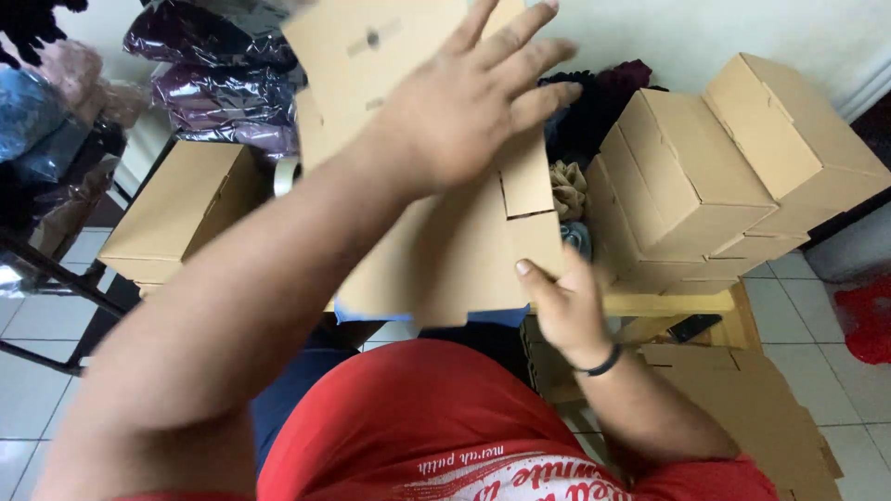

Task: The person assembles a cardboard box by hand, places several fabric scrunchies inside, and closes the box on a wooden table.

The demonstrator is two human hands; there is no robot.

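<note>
A flat, unfolded brown cardboard box blank is held up in front of me, its flaps and slots showing. My left hand lies spread across its upper part, fingers pressed against the cardboard. Lower right, my right hand, with a black band at the wrist, grips the blank's bottom edge with the thumb on its face. My red shirt fills the bottom of the view.
Several folded cardboard boxes are stacked at the right, another closed box sits at the left. Flat cardboard sheets lie on the tiled floor. Shiny plastic-wrapped bundles and dark cloth sit behind. A tape roll peeks out.
</note>
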